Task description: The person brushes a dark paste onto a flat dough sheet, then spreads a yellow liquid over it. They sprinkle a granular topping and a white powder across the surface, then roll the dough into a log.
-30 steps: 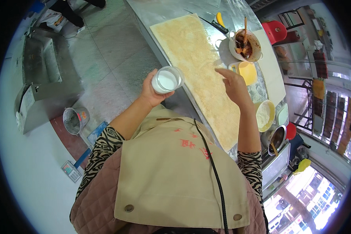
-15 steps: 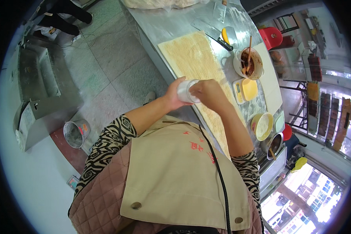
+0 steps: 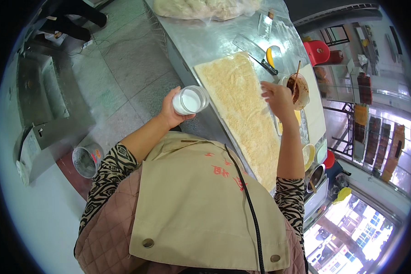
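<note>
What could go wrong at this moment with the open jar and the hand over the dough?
1. The left hand holds the clear jar of white powder tilted out past the steel table's edge, so powder may spill on the floor.
2. The right hand hovers over the dough sheet close to the bowl of dark sauce with its upright stick; a careless sweep might tip it.

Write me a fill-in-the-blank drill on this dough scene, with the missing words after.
1. The left hand holds a small clear jar of ____ powder.
2. The right hand hovers over the long dough sheet, which lies on a ____ table.
3. A stick stands in the bowl of ____ sauce.

Missing words: white; metal; brown
</note>
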The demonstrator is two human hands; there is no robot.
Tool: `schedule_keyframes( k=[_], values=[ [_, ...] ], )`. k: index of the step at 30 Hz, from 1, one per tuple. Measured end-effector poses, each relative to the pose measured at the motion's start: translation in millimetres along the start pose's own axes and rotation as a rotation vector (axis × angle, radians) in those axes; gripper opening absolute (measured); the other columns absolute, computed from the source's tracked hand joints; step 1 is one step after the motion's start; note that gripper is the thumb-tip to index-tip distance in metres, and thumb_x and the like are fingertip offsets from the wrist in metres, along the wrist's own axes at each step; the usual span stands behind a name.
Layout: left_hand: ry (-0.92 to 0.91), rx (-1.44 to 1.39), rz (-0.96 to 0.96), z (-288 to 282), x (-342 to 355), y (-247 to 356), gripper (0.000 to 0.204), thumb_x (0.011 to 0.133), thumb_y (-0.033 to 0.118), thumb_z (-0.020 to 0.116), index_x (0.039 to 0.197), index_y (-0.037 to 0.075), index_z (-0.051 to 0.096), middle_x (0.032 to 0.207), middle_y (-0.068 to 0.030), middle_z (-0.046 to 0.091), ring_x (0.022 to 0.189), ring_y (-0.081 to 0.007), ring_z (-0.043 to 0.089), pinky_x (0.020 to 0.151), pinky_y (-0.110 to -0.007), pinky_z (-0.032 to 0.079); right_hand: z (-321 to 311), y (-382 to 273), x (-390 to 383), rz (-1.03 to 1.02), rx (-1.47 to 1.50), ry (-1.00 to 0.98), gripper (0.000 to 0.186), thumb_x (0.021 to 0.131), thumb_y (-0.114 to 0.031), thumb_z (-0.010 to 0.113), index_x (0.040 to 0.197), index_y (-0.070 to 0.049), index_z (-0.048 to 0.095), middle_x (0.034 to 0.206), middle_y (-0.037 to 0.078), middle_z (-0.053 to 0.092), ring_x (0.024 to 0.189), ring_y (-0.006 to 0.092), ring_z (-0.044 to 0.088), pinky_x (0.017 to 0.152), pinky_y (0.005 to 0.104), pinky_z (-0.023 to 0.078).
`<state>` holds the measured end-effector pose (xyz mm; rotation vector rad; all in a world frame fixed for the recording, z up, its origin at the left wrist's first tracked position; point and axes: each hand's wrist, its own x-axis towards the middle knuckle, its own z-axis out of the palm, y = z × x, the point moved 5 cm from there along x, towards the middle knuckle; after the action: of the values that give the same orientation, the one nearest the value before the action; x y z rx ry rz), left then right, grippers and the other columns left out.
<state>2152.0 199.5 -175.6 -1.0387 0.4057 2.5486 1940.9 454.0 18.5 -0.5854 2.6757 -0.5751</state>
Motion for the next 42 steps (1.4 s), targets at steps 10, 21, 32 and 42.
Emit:
schedule_keyframes(
  k=[10,21,32,42],
  values=[
    [-0.056,-0.063,-0.002,17,7,23,0.056,0.097,0.061,0.055,0.128,0.015,0.064,0.120,-0.0104,0.069,0.103,-0.0314,0.067,0.077,-0.048,0.060,-22,27,-5,0.129,-0.125,0.137,0.032,0.099,-0.004,0.059,0.130,-0.004,0.070,0.102,0.016,0.078,0.087,0.0195,0.078,0.070,0.0324,0.060],
    [-0.084,0.014,-0.051,39,21,17,0.054,0.096,0.059,0.056,0.127,0.016,0.065,0.119,-0.0085,0.069,0.104,-0.0295,0.066,0.076,-0.047,0.059,-10,44,-31,0.098,-0.073,0.177,0.034,0.099,-0.007,0.060,0.131,-0.006,0.070,0.095,0.018,0.078,0.078,0.0243,0.079,0.072,0.0348,0.059],
    [0.024,0.087,-0.070,62,29,11,0.056,0.096,0.058,0.055,0.132,0.016,0.062,0.127,-0.0109,0.067,0.109,-0.0336,0.066,0.079,-0.050,0.059,2,-22,-52,-0.230,-0.084,0.310,0.037,0.089,-0.002,0.068,0.125,-0.009,0.071,0.106,0.018,0.075,0.099,0.0330,0.071,0.085,0.0432,0.056],
    [-0.150,0.193,-0.279,123,53,-63,0.056,0.099,0.058,0.049,0.133,0.015,0.061,0.126,-0.0113,0.068,0.112,-0.0327,0.066,0.087,-0.057,0.054,79,-61,-32,-0.070,-0.366,-0.279,0.012,0.079,-0.012,0.074,0.090,-0.010,0.080,0.085,0.015,0.074,0.083,0.0354,0.072,0.075,0.0434,0.057]
  ],
)
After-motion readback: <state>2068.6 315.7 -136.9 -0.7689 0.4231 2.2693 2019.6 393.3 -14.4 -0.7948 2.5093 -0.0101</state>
